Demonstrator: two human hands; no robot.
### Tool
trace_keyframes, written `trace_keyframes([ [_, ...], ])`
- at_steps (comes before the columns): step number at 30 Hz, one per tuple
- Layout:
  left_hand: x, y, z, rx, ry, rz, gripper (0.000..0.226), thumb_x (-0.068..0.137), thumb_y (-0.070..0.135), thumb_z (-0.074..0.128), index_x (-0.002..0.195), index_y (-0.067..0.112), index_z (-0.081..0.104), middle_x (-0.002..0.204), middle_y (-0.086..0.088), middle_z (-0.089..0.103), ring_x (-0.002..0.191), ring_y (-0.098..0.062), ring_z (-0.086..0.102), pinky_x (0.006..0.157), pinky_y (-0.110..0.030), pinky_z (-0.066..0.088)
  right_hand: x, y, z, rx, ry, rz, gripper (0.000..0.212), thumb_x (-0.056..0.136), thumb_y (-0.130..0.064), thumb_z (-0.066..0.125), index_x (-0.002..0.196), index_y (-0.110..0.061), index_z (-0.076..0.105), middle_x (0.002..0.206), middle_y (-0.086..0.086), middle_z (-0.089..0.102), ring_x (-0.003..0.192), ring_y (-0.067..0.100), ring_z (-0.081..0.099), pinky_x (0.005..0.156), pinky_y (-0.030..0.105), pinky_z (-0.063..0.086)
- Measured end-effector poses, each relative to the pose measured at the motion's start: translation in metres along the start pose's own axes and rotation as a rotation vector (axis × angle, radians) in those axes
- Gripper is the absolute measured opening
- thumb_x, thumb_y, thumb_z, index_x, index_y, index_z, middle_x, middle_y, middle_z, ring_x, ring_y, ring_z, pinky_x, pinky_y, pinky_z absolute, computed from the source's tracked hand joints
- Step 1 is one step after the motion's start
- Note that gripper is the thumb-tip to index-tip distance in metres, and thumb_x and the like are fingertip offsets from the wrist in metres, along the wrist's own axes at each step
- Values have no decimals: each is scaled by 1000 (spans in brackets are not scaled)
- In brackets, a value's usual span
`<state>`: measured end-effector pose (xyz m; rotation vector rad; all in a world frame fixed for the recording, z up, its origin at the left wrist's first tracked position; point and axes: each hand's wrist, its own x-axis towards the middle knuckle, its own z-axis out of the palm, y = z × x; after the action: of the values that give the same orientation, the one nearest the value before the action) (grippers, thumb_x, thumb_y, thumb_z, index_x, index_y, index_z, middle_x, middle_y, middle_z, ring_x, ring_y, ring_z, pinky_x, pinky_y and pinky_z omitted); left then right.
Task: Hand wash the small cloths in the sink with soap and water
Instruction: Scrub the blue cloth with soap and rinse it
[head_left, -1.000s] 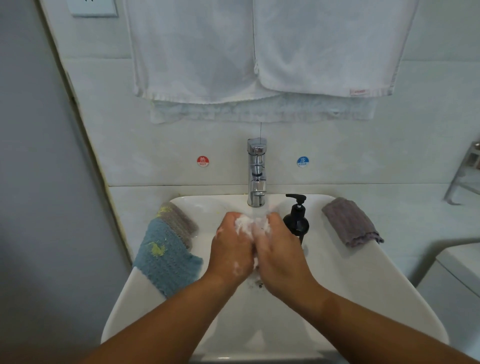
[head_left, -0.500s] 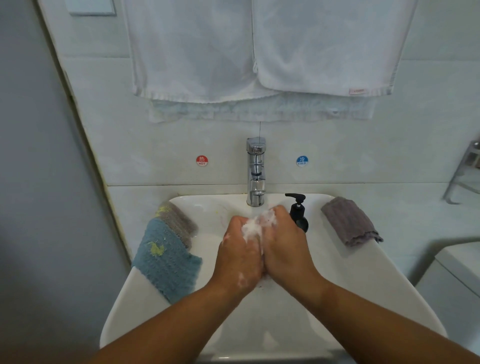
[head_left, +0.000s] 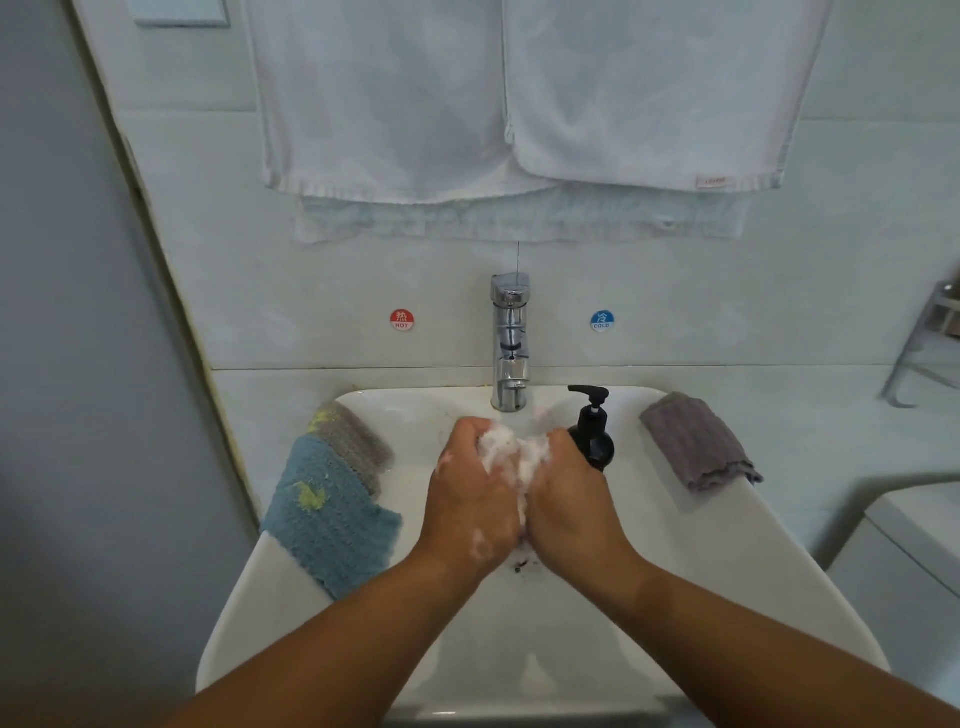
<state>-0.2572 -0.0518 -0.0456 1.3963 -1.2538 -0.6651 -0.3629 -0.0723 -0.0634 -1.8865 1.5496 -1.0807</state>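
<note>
- Two cloths wait at the left of the frame: a blue cloth (head_left: 327, 514) draped over the rim of the sink (head_left: 727, 561) and a grey cloth (head_left: 358, 441) just behind it. Both look dry, so they are best left there until this one is done.
- Left of centre, the left hand (head_left: 472, 493) curls its grip round a sudsy white cloth (head_left: 514, 457), held over the basin below the tap (head_left: 511, 343). I can make out no stream from it.
- Right of centre, the right hand (head_left: 571, 499) closes its grip on the same wad, touching the other hand. Rubbing fold against fold, low over the basin, should drive the lather through and keep foam off the rim.
- Just beside that hand stands the black soap bottle (head_left: 592, 436), near enough to knock over, so short strokes are wise.
- At the far right, a mauve cloth (head_left: 696, 441) lies folded on the rim.
</note>
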Motion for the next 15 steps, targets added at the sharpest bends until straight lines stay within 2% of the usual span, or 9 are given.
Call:
trace_keyframes([
  [3,10,3,-5,24,75,-44,9,102,20,49,107,26,53,94,3,63,86,-15,62,67,-27,53,-17,-8,6,71,-69,-58,5,102,-16,51,105,-18,49,88,-4,58,80,17,62,60,21,51],
  [7,-4,2,1,-60,-14,-110,8,103,16,48,103,22,54,89,2,63,75,-13,59,51,-14,47,-1,-13,0,147,88,-43,6,104,-22,48,100,-20,50,83,-3,62,75,13,64,55,17,46],
  [9,-9,0,3,0,-41,-67,9,103,19,46,105,24,54,92,2,63,79,-13,61,60,-21,54,6,-6,-1,77,82,8,5,101,-23,55,102,-19,52,85,-6,61,75,12,63,55,14,44],
  [11,-6,-1,1,66,-15,0,9,102,20,48,106,25,53,95,4,63,86,-15,62,69,-24,53,0,4,3,-28,-19,10,13,98,-23,60,106,-18,52,87,-10,57,75,9,60,56,12,44],
  [13,3,0,-2,57,26,-4,9,101,18,50,107,25,53,95,3,63,87,-15,61,63,-18,48,-11,7,9,-109,-118,-59,19,97,-22,62,112,-18,51,91,-12,54,81,10,59,64,12,49],
  [15,7,0,-5,60,48,-31,10,101,17,49,106,25,52,93,4,62,84,-14,60,56,-11,43,-17,0,9,17,-94,-62,7,102,-19,54,107,-18,50,88,-8,56,81,14,61,66,18,52],
])
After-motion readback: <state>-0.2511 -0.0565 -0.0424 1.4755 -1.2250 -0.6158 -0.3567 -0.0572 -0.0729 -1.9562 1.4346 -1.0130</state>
